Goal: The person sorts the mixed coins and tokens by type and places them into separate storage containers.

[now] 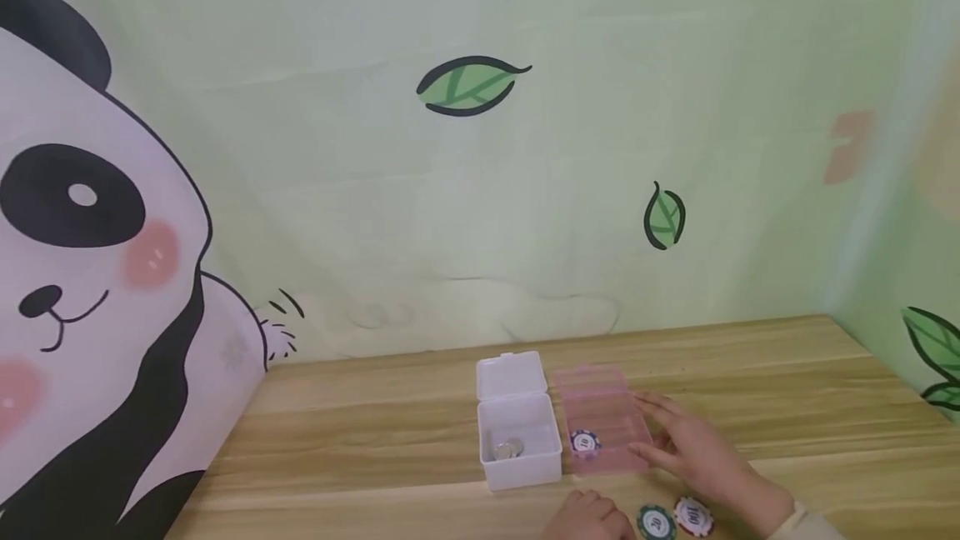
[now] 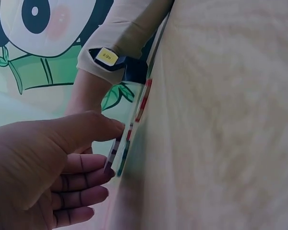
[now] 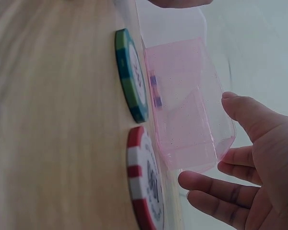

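My left hand (image 1: 588,517) pinches a purple-edged poker chip (image 2: 113,152) between thumb and fingers, low in the head view. My right hand (image 1: 693,450) touches the right side of a translucent pink box (image 1: 611,411), with its thumb at the rim and its fingers spread loosely. Inside that box lies a blue-and-white chip (image 1: 585,442) marked 10. Nearer me on the table are a green chip (image 1: 656,522) marked 20 and a red-and-white chip (image 1: 694,517) marked 100. The held chip is out of sight in the head view.
Left of the pink box stands a white box (image 1: 520,473) with its lid (image 1: 512,376) laid back. Several silver coins (image 1: 507,448) lie in it. The wooden table (image 1: 360,432) backs onto a green printed cloth (image 1: 337,132) with a panda.
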Available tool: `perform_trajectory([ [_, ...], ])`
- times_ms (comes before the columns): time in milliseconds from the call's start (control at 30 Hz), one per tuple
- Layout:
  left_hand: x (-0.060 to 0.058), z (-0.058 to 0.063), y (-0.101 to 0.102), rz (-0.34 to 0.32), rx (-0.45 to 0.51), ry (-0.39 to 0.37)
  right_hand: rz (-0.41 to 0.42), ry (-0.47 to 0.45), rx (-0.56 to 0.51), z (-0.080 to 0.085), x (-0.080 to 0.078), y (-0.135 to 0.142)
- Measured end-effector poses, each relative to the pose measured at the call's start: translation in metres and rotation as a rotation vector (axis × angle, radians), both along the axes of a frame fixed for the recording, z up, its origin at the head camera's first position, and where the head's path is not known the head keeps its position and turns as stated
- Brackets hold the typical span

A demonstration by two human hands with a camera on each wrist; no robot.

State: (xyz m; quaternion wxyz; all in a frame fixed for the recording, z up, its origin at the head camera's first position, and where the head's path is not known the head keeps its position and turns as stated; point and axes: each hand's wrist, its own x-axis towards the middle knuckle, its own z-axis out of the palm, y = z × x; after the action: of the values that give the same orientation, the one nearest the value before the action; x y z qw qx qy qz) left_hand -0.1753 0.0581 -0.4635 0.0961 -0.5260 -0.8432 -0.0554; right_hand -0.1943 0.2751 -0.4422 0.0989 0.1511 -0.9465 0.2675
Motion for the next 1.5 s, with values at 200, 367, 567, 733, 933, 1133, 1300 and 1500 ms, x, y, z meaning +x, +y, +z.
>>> perform_trajectory([
  [200, -0.002, 0.01, -0.004, 0.029, 0.01, 0.035, 0.013, 0.015, -0.02, -0.001, -0.001, -0.002],
  [367, -0.001, 0.015, -0.007, 0.048, 0.033, 0.032, 0.028, 0.022, -0.032, -0.002, -0.002, -0.001],
  [567, -0.002, 0.018, -0.007, 0.05, 0.046, 0.058, 0.022, 0.028, -0.025, -0.002, -0.001, 0.001],
  [733, -0.003, 0.024, -0.009, 0.066, 0.076, 0.128, 0.017, 0.037, -0.028, -0.002, -0.001, 0.001],
  [933, -0.006, 0.037, -0.013, 0.103, 0.087, 0.116, 0.016, 0.055, -0.016, -0.004, -0.001, 0.001],
  [1133, -0.015, 0.052, -0.012, 0.16, 0.105, 0.075, 0.014, 0.047, -0.007, -0.004, -0.001, 0.003],
  [1300, -0.025, 0.06, -0.012, 0.193, 0.122, 0.076, 0.023, 0.06, -0.005, -0.005, -0.001, 0.003],
  [1500, -0.037, 0.064, -0.011, 0.23, 0.129, 0.089, 0.028, 0.052, -0.021, -0.003, 0.0, 0.002],
])
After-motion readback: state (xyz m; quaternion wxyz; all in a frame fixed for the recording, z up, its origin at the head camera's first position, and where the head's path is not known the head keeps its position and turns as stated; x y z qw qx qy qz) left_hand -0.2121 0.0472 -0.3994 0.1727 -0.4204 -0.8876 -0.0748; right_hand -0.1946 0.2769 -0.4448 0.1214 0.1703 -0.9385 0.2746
